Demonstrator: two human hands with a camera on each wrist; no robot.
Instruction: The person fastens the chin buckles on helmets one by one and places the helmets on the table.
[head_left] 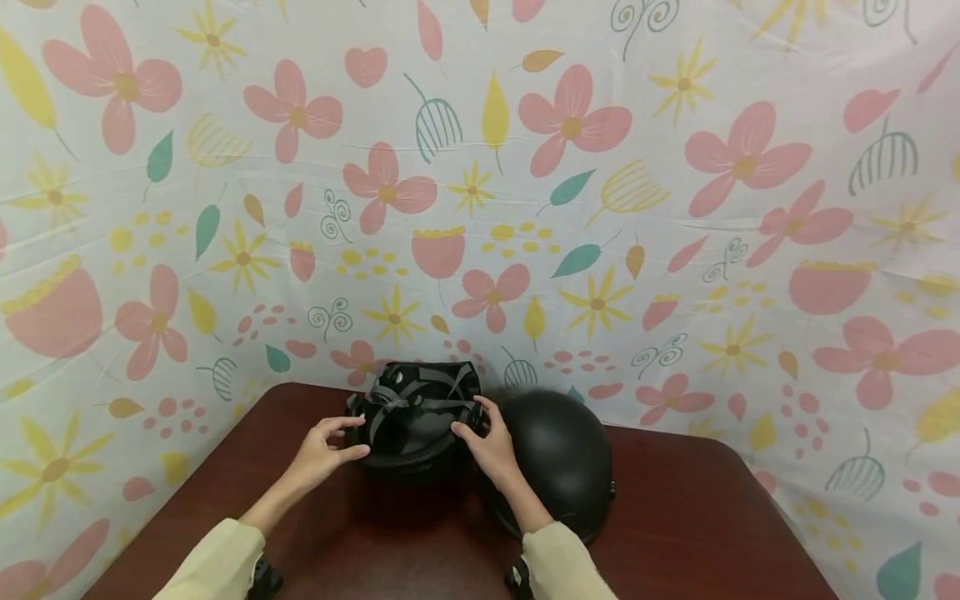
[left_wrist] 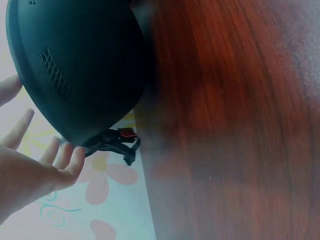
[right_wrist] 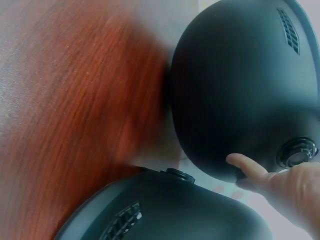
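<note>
A black helmet (head_left: 420, 454) lies upside down near the table's back edge, its hollow and grey straps (head_left: 420, 402) facing up. My left hand (head_left: 324, 446) holds its left rim between thumb and fingers; in the left wrist view, the left hand (left_wrist: 42, 167) is beside the smooth shell (left_wrist: 85, 70) with its slotted vent. At the opposite rim is my right hand (head_left: 491, 446), gripping with thumb and fingers. The right wrist view shows the right thumb on the shell (right_wrist: 245, 90), near a round side knob (right_wrist: 296, 152). Some right fingers are hidden behind it.
A second black helmet (head_left: 566, 458) sits dome up just right of the first, partly behind my right forearm. Both are on a dark red-brown wooden table (head_left: 690, 517). A flower-printed cloth (head_left: 480, 192) hangs behind and around the table.
</note>
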